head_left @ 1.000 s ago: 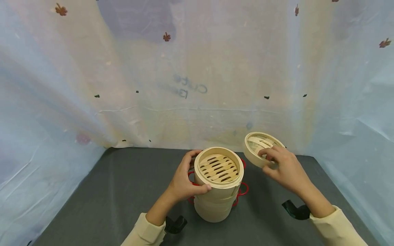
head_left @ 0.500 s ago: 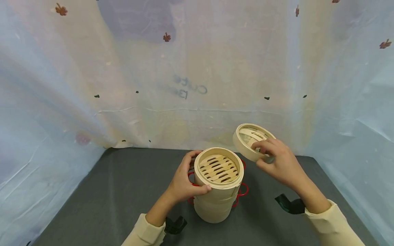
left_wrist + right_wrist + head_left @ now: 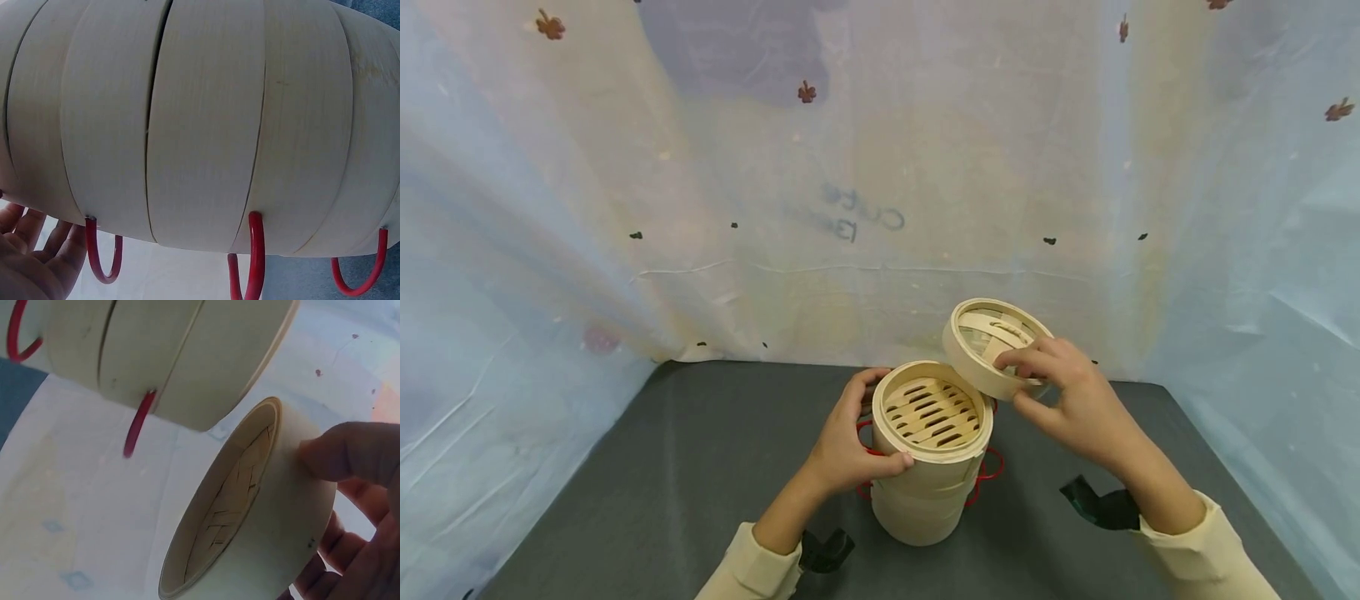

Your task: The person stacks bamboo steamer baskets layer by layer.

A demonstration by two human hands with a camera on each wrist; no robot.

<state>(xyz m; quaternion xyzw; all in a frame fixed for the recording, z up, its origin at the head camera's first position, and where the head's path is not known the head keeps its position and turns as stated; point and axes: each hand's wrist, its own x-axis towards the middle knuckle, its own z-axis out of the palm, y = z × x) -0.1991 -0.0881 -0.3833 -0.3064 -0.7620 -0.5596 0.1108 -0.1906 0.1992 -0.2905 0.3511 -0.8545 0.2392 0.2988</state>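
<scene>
We see a dark gray table (image 3: 662, 467) with a pale, spotted curtain (image 3: 700, 208) hung behind it. Our left hand (image 3: 842, 446) grips the bamboo steamer stack (image 3: 932, 454) standing on the table. Our right hand (image 3: 1067, 400) holds the tilted lid (image 3: 988, 342) just above the stack's rim.

Backdrop's a pale, wrinkly curtain (image 3: 625, 208) with little brown flower prints and some faint mirrored writing (image 3: 861, 218) showing through near the middle. The bench (image 3: 662, 467) has a dark grey top.
</scene>
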